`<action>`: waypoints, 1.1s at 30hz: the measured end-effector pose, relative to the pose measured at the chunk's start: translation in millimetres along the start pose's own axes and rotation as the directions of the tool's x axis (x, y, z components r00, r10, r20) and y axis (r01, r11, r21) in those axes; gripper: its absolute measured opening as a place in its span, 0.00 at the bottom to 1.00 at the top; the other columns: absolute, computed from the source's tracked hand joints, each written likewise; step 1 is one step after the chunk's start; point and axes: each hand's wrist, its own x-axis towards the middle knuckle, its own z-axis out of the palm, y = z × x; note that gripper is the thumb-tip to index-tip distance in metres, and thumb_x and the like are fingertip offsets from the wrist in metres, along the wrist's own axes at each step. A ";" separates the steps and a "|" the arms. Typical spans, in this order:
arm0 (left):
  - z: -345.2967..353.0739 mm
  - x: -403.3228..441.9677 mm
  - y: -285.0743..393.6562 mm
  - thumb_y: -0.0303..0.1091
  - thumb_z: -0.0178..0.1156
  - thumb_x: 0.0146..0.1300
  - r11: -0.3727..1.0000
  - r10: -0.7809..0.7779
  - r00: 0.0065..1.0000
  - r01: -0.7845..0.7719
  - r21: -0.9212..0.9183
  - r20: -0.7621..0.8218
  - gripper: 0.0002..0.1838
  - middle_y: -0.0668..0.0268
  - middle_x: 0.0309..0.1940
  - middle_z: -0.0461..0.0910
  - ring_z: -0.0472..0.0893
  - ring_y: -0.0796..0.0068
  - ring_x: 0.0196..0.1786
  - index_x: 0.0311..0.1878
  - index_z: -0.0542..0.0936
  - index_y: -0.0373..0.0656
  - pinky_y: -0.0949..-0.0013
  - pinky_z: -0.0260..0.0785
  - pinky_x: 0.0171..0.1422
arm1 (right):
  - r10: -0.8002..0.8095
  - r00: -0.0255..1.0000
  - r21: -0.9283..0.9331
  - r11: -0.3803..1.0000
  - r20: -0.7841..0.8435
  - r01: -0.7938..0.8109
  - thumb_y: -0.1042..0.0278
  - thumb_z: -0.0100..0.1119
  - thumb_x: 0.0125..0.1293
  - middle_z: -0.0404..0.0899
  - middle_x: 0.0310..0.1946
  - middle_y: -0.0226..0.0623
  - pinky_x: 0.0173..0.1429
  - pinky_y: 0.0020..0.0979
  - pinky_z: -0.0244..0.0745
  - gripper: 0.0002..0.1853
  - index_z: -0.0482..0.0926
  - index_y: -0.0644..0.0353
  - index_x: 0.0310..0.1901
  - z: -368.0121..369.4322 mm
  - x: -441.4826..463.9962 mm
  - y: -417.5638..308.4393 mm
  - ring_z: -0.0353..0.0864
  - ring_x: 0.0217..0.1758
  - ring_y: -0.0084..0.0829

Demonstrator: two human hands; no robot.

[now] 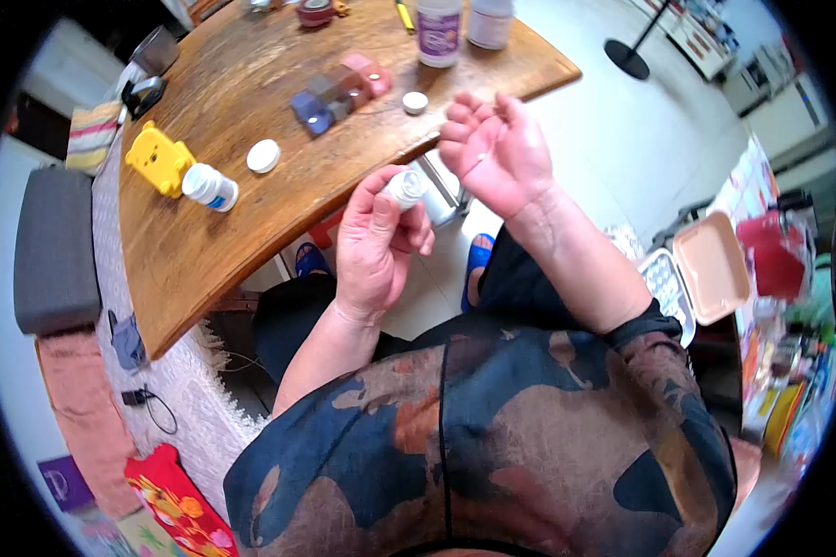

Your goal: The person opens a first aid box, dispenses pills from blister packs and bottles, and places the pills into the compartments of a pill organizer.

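My left hand [376, 246] is wrapped round a small white bottle [407, 188], its open mouth facing up, just off the table's front edge. To its right my right hand [502, 158] is turned palm up with its fingers curled loosely, and a tiny white piece [480, 158] lies on the palm. On the wooden table [214, 102] are a white cap [415, 102] near my right hand, a larger white lid [264, 156], and a pill organizer [344, 90] with blue, grey and pink compartments. A second white bottle [211, 187] leans against a yellow bear-shaped case [160, 160].
Two large white bottles, one with a purple label [438, 35], stand at the table's back right. A dark tape roll [315, 11] lies at the back. On the right are an open beige box [712, 265] and a cluttered surface. A stand base [627, 58] rests on the floor.
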 end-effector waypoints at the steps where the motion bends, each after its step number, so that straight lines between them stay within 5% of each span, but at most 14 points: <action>1: -0.1 0.3 2.5 0.48 0.52 0.71 0.998 -0.015 1.000 0.016 -0.058 0.024 0.20 0.67 0.30 0.70 0.67 0.77 0.27 0.59 0.70 0.45 0.72 0.64 0.31 | 0.052 0.992 -0.009 0.999 0.113 -0.051 0.48 0.29 0.75 0.67 0.28 0.33 0.33 0.31 0.64 0.25 0.70 0.62 0.44 4.5 7.7 -8.6 0.67 0.29 0.28; 2: -2.9 1.3 2.9 0.49 0.53 0.70 0.998 -0.005 0.999 0.007 -0.056 0.049 0.21 0.66 0.30 0.70 0.68 0.76 0.28 0.58 0.71 0.45 0.71 0.65 0.31 | 0.105 0.969 -0.023 0.994 0.222 -0.103 0.53 0.31 0.75 0.59 0.18 0.25 0.19 0.24 0.52 0.20 0.71 0.59 0.40 11.1 16.5 -13.6 0.57 0.17 0.21; 3: -1.2 1.3 4.2 0.49 0.53 0.69 0.998 -0.002 0.999 0.005 -0.067 0.052 0.22 0.66 0.30 0.69 0.68 0.75 0.28 0.58 0.71 0.46 0.71 0.65 0.31 | 0.102 0.970 -0.102 0.991 0.220 -0.081 0.55 0.34 0.74 0.56 0.15 0.23 0.16 0.24 0.47 0.17 0.70 0.58 0.39 19.0 25.4 -15.4 0.52 0.13 0.20; 7: -4.7 3.0 5.8 0.49 0.54 0.69 0.992 -0.048 0.997 0.055 -0.117 0.062 0.22 0.67 0.28 0.69 0.69 0.76 0.28 0.59 0.71 0.46 0.72 0.65 0.31 | 0.114 0.987 -0.295 0.952 0.116 -0.076 0.54 0.36 0.73 0.54 0.13 0.22 0.15 0.24 0.43 0.16 0.66 0.56 0.35 57.1 67.5 -4.8 0.49 0.12 0.19; 19: -8.8 3.1 18.1 0.49 0.54 0.69 0.977 -0.063 0.996 0.075 -0.199 0.066 0.23 0.67 0.27 0.69 0.70 0.76 0.28 0.59 0.71 0.45 0.72 0.66 0.32 | -0.031 0.977 -0.608 0.778 0.212 0.157 0.45 0.32 0.73 0.60 0.20 0.27 0.29 0.29 0.56 0.24 0.69 0.60 0.39 93.3 135.1 41.7 0.55 0.22 0.25; 33: -9.1 2.9 17.3 0.47 0.53 0.70 0.978 -0.085 0.995 0.094 -0.185 0.053 0.22 0.67 0.27 0.69 0.69 0.76 0.27 0.59 0.70 0.44 0.72 0.67 0.32 | -0.058 0.956 -0.593 0.773 0.288 0.226 0.46 0.33 0.74 0.64 0.23 0.29 0.36 0.31 0.60 0.24 0.70 0.60 0.39 85.6 139.1 46.1 0.60 0.27 0.27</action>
